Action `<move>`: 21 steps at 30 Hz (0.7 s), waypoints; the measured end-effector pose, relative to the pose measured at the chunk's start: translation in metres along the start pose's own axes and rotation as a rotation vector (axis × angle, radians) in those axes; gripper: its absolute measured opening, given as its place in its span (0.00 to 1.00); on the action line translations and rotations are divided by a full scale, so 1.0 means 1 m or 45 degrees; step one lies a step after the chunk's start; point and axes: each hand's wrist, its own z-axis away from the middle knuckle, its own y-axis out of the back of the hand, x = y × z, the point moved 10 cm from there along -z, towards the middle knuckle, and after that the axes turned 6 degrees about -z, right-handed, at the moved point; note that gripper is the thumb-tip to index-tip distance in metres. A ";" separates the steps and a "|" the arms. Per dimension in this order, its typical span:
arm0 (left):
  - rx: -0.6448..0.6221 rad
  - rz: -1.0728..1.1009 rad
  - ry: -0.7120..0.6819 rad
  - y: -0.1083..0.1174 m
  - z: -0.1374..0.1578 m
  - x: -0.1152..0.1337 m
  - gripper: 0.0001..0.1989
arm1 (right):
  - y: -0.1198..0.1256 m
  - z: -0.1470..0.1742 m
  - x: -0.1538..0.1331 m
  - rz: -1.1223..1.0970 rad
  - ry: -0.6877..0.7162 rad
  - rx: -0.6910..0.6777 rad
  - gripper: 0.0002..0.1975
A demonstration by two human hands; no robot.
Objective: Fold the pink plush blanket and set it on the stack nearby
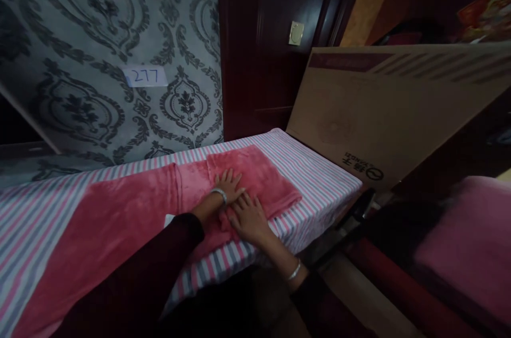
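Note:
A pink plush blanket (pixel 131 210) lies along a surface covered by a striped cloth (pixel 311 167). Its right end is folded over on itself, with a raised fold edge near the middle. My left hand (pixel 229 187) rests palm down on the folded part, fingers spread. Close beside it, my right hand (pixel 250 218) presses flat on the same part, nearer the front edge, its fingers stretched out. Both wrists wear silver bangles. A small white patch (pixel 169 219) shows beside my left sleeve; I cannot make out what it is.
A large cardboard box (pixel 359 114) stands past the right end of the striped cloth. Patterned wallpaper (pixel 99 34) with a paper marked 277 (pixel 146 76) and a dark red door (pixel 259 34) rise behind. At the right is a pink padded thing (pixel 467 247).

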 end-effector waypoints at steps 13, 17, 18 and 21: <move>0.008 -0.058 0.248 -0.010 -0.065 -0.077 0.37 | -0.008 0.013 0.005 -0.129 -0.002 0.023 0.27; -0.006 -0.055 0.337 -0.032 -0.071 -0.092 0.40 | -0.011 0.019 0.006 -0.149 0.031 0.046 0.27; 0.000 -0.065 0.337 -0.034 -0.071 -0.092 0.40 | -0.012 0.020 0.006 -0.148 0.032 0.044 0.27; 0.002 -0.077 0.319 -0.032 -0.073 -0.091 0.41 | -0.016 0.022 0.003 -0.141 0.037 0.007 0.27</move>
